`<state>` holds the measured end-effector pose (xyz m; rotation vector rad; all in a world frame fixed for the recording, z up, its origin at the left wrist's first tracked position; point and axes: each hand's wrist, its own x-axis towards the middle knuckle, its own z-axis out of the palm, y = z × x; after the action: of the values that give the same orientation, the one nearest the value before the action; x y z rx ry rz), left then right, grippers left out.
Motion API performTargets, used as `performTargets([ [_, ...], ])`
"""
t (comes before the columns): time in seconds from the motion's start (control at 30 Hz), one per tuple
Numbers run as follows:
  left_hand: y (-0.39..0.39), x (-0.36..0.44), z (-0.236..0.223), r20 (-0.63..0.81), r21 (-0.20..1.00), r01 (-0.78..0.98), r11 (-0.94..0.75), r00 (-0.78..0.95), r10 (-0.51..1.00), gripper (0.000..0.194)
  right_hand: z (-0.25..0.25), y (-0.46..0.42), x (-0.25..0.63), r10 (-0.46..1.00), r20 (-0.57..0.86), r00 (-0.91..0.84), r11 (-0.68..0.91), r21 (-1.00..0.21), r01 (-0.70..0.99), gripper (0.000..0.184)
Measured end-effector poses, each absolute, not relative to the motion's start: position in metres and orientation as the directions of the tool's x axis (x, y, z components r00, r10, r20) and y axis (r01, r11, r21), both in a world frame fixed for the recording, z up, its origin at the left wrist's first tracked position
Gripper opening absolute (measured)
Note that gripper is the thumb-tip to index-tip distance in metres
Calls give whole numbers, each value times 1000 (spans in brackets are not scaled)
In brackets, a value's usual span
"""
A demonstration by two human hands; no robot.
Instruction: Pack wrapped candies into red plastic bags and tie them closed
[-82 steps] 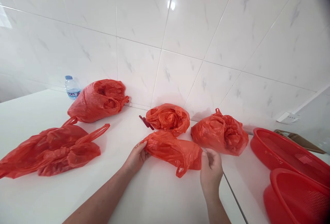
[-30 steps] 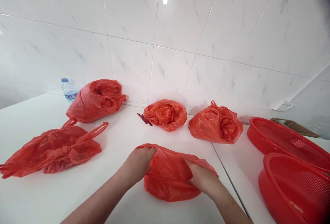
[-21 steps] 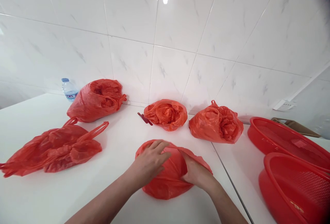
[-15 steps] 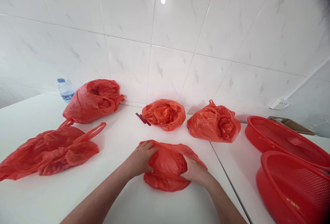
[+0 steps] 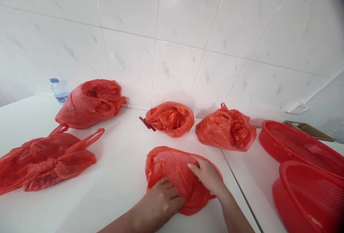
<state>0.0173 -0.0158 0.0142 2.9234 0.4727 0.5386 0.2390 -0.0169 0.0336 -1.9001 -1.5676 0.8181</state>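
Observation:
A red plastic bag lies on the white table in front of me, its mouth spread wide. My left hand is at the bag's near left side, fingers curled down onto the film; the fingertips are partly hidden. On the right, my right hand grips the bag's side, thumb on the inner face and the other fingers largely out of sight. Just beyond stands a bunched red bag, with dark red slim pieces, perhaps folding knives, beside it.
Other filled red bags lie at back left, front left and back right. A water bottle stands by the wall. Two red plastic baskets sit at the right, beyond a table seam. A white socket strip is behind them.
The bag, first held flat and elongated, has come nearer and been opened out. My left hand has shifted from its far left rim to the near side. The view has shifted slightly.

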Motion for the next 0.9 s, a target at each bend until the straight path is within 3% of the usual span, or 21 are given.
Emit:
performTargets([
  [0.1,-18,15,8,324,188,233,-954,902,284,18,17,-7,259,956,-268,117,-292,-882,369,43],
  [0.2,-18,14,8,320,215,209,-954,908,271,17,7,-3,274,939,-325,112,-342,-918,199,37],
  [0.27,-16,13,10,378,232,197,-952,884,275,12,9,-5,277,935,-340,103,-354,-916,190,38],
  [0.37,-12,6,12,559,212,206,-955,777,291,20,21,-12,274,946,-313,87,-324,-923,208,40],
  [0.47,-7,-2,10,704,169,352,-921,610,363,33,36,-20,271,963,-269,13,-264,-935,236,35],
  [0.53,-2,-3,7,727,220,484,-847,498,473,39,42,-25,271,953,-285,-104,-254,-937,241,33],
  [0.63,12,0,2,605,395,574,-717,424,673,39,40,-28,268,892,-344,-293,-256,-919,300,27],
  [0.7,24,3,-2,466,530,577,-621,413,782,39,37,-26,261,874,-367,-318,-233,-892,387,25],
  [0.8,38,3,-5,331,667,560,-490,366,869,41,43,-26,248,928,-304,-214,-177,-867,465,20],
  [0.9,42,1,-5,348,702,526,-479,334,876,42,63,-43,241,993,-93,-70,-60,-925,375,19],
])
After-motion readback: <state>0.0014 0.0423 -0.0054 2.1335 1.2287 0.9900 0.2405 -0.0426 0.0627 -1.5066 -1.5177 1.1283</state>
